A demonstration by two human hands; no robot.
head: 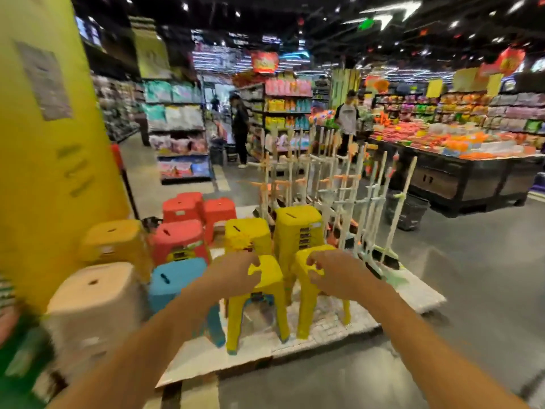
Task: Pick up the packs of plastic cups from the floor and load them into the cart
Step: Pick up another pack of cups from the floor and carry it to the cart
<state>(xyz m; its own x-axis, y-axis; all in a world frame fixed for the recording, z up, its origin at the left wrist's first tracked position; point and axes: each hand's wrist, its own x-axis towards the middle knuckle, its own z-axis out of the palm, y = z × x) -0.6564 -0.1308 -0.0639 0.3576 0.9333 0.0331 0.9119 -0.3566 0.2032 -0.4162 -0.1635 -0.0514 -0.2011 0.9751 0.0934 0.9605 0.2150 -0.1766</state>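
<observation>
Beneath left hand [236, 274] fingers stood yellow stool [265, 286]; beneath right hand [331, 274] fingers, second yellow stool [305, 302]. Fingers curled; gripping or merely touching, could not tell.

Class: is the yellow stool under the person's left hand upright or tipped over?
Upright. The yellow stool has its seat on top, gripped by the left hand, and its legs point down.
</observation>
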